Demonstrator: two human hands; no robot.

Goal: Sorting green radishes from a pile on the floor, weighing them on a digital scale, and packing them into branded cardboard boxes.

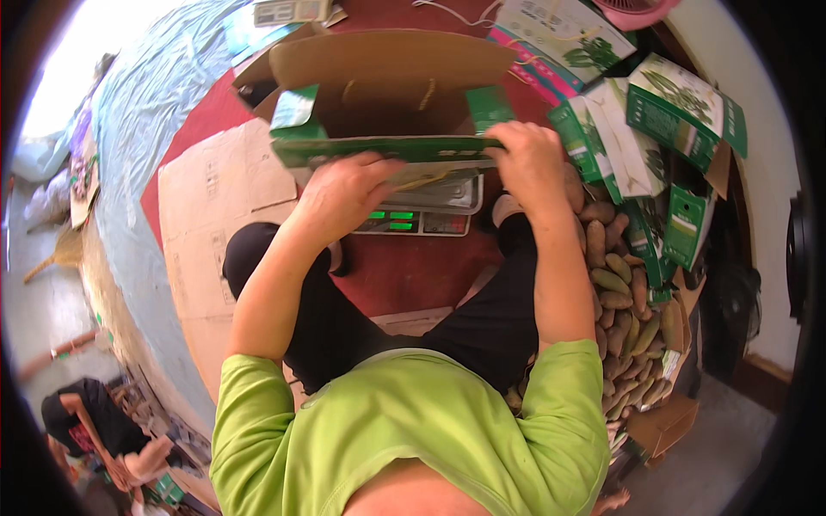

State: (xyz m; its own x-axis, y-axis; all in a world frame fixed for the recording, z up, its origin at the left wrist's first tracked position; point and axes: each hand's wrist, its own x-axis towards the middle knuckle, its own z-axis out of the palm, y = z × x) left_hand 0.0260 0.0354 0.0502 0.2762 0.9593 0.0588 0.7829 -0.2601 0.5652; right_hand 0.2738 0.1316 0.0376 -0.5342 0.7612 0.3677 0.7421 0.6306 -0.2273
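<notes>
An open cardboard carton (387,60) with a green printed outside and bare brown inside stands in front of me, its far flap raised. My left hand (348,187) is closed at the left part of the carton's near green edge. The fingers of my right hand (528,159) curl over the right end of that same edge. Below this edge is a digital scale (443,224) with a lit green display, partly covered by the carton. A cord handle shows at the carton's near side. The carton's bottom is hidden from me.
A heap of oblong brown and greenish tubers (624,301) lies at my right, beside folded green-and-white cartons (675,103). Flattened cardboard (211,189) and blue plastic sheeting (155,112) cover the left. A person (99,426) sits at the lower left. A pink basin (635,10) stands far right.
</notes>
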